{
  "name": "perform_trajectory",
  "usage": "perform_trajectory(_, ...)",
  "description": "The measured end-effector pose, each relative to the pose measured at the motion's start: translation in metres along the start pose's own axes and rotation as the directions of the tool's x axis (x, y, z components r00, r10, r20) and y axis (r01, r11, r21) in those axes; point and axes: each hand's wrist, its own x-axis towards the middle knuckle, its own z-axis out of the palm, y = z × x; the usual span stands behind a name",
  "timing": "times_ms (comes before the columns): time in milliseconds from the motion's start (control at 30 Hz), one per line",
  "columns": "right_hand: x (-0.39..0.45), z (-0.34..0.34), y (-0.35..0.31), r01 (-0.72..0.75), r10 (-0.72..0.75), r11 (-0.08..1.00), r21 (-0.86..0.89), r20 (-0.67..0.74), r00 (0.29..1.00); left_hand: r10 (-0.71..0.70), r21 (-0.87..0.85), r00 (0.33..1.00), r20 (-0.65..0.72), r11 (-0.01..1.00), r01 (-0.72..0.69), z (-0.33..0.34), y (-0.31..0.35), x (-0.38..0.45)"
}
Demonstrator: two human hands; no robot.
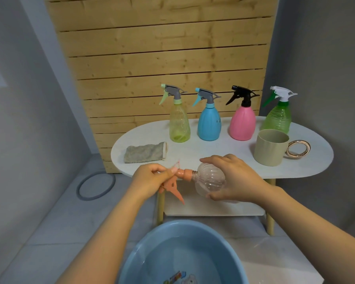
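Fingers [152, 168] and thumb of the left hand [150, 179] curl tightly round an orange spray head [173, 184]. The fingers [215, 159] of the right hand [236, 179] wrap over the rounded body of a clear bottle [210, 179], with the thumb under its base. The bottle is held on its side in the air, neck pointing left, in front of the near edge of a white oval table [203, 152] and above the far rim of a blue basin [172, 224] that appears to hold water.

A strip of bare thread shows between the orange collar and the bottle's shoulder, so the head looks to be mid-twist at the neck. Whether it is coming off or going on cannot be told. The bottle appears empty.

The next move calls for a firm counter-turn, the right hand holding the ribbed body steady while the left rotates the head, kept over the basin to catch any drips.

On the table behind stand a yellow bottle [179, 124], a blue bottle [209, 124], a pink bottle [242, 124] and a green bottle [277, 119]. A grey cloth [145, 152] lies at the left and a beige mug [271, 147] stands at the right.
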Motion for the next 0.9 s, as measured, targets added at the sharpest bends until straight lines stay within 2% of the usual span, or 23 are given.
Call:
perform_trajectory(67,0.001,-0.001,0.001,0.006,-0.006,1.000,-0.001,-0.019,1.000,-0.085,-0.028,0.996,-0.034,0.996,0.084,-0.004,-0.001,0.003)
perform_trajectory(133,0.002,-0.003,0.003,0.003,-0.002,1.000,0.010,-0.050,0.999,-0.183,-0.132,0.981,-0.056,0.976,0.175,-0.008,-0.003,0.005)
perform_trajectory(333,0.000,-0.004,0.011,-0.063,0.063,0.997,0.036,-0.016,0.998,-0.277,-0.235,0.948,-0.160,0.943,0.236,-0.016,-0.011,0.012)
perform_trajectory(533,-0.004,-0.010,0.028,-0.210,0.212,0.972,0.105,-0.003,0.977,-0.421,-0.362,0.882,-0.211,0.872,0.330,-0.032,-0.025,0.024)
perform_trajectory(600,-0.005,-0.014,0.033,-0.263,0.266,0.958,0.113,-0.015,0.964,-0.442,-0.408,0.873,-0.206,0.850,0.334,-0.032,-0.026,0.029)
perform_trajectory(733,-0.008,-0.022,0.046,-0.389,0.403,0.909,0.151,-0.076,0.912,-0.422,-0.482,0.902,-0.090,0.811,0.332,-0.026,-0.028,0.040)
perform_trajectory(833,-0.007,-0.024,0.048,-0.409,0.444,0.878,0.248,-0.105,0.890,-0.408,-0.551,0.912,-0.037,0.770,0.322,-0.015,-0.029,0.051)
perform_trajectory(900,-0.004,-0.022,0.046,-0.396,0.459,0.856,0.333,-0.137,0.878,-0.419,-0.576,0.907,-0.050,0.754,0.316,-0.001,-0.026,0.059)
